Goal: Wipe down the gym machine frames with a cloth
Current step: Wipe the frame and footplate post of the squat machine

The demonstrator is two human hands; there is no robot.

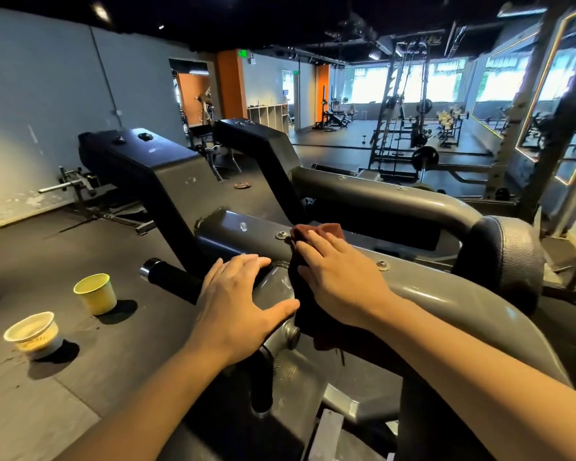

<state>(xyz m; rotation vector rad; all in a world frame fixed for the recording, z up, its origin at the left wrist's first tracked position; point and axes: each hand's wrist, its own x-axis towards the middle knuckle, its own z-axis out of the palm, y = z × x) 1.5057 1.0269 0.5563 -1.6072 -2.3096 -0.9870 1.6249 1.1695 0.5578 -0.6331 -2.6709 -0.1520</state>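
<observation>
— Nearest the camera, how many hands are on the machine?

— Two. The left hand point(236, 306) lies flat with fingers straight and spread on the grey frame point(426, 294), holding nothing. The right hand point(338, 277) presses one dark reddish-brown cloth point(326, 229) onto the top of the same frame, fingers straight over it; part of the cloth hangs down the near side of the tube, between the two hands.

— Anything on the frame beside the cloth?

— Two bolts show: one bolt point(282, 235) just left of the cloth, touching its edge or nearly so, and a second bolt point(383, 264) to the right of the right hand. One black-gripped handle point(170, 277) juts out left of the left hand.

— And on the floor?

— Two cups stand on the dark mat, apart from each other: a white cup point(34, 334) nearer, a yellow-green cup point(96, 293) just beyond it.

— Farther back?

— Two black angled arms point(140, 158) of the machine rise behind the frame. Beyond them one weight rack point(399, 128) stands before bright windows point(396, 84), too distant to count its parts.
</observation>
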